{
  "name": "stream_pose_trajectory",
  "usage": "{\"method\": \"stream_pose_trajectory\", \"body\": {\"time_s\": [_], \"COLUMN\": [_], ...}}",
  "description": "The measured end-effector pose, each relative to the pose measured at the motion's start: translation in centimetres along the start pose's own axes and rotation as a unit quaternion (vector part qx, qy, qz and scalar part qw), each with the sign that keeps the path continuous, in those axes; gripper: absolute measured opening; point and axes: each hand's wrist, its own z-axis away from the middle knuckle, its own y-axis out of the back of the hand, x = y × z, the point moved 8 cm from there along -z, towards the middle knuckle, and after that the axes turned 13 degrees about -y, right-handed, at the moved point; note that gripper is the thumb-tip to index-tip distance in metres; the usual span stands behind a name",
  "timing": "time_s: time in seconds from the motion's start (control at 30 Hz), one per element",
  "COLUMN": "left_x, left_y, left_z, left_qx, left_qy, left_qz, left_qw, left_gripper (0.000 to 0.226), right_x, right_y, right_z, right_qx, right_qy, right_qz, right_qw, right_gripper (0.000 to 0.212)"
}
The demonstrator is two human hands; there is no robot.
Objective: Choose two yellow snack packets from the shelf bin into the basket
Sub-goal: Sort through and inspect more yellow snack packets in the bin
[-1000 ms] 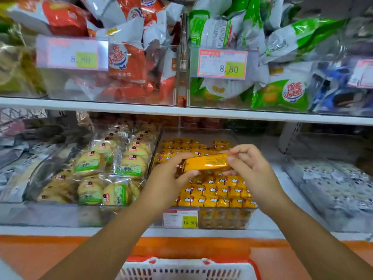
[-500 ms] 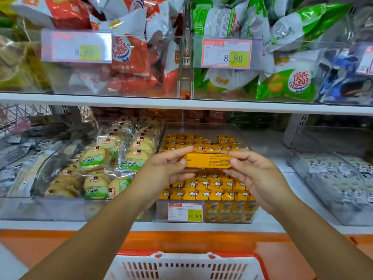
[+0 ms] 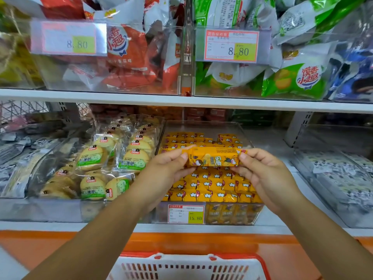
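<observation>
A long yellow snack packet [image 3: 214, 157] is held level above the clear shelf bin [image 3: 207, 128] of several yellow packets [image 3: 212, 186]. My left hand [image 3: 167, 168] pinches the packet's left end and my right hand [image 3: 264, 172] pinches its right end. The packet's printed front faces me. The white basket with a red rim [image 3: 191, 265] sits below, at the bottom edge of the view; its inside is out of sight.
A bin of green-labelled biscuits [image 3: 105, 162] stands left of the yellow bin and a bin of grey-white packets [image 3: 339, 178] right of it. The upper shelf [image 3: 181, 100] carries bins of red and green bags. A price tag [image 3: 185, 213] hangs on the yellow bin's front.
Both hands have turned the packet so its printed face shows, and hold it a little nearer to me. The view has closed in on the shelf.
</observation>
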Motion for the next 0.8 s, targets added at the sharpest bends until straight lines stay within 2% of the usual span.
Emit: {"method": "stream_pose_trajectory", "body": {"time_s": [0.13,0.3,0.43,0.57,0.73,0.8], "left_x": [0.6,1.1,0.9,0.3,0.1,0.0], "left_y": [0.4,0.7,1.3,1.9,1.7,1.6], "left_z": [-0.2,0.1,0.4,0.6,0.7,0.6], "left_qx": [0.059,0.097,0.125,0.162,0.171,0.166], "left_qy": [-0.041,-0.076,-0.070,-0.052,-0.042,-0.038], "left_qz": [0.008,0.008,0.015,0.019,0.032,0.037], "left_qw": [0.997,0.992,0.990,0.985,0.984,0.985], "left_gripper": [0.030,0.016,0.016,0.012,0.012,0.014], "right_x": [-0.7,-0.8,-0.5,-0.6,-0.8,-0.6], "right_y": [-0.1,-0.4,-0.8,-1.2,-1.1,-1.0], "right_z": [0.4,0.7,0.9,1.2,1.2,1.0], "right_qx": [0.017,0.013,-0.001,-0.013,-0.004,-0.010], "right_qy": [0.029,0.051,0.029,0.034,0.058,0.051], "right_qz": [0.006,0.043,0.058,0.080,0.073,0.065], "right_qw": [0.999,0.998,0.998,0.996,0.996,0.996], "right_gripper": [0.026,0.009,0.032,0.041,0.016,0.022]}}
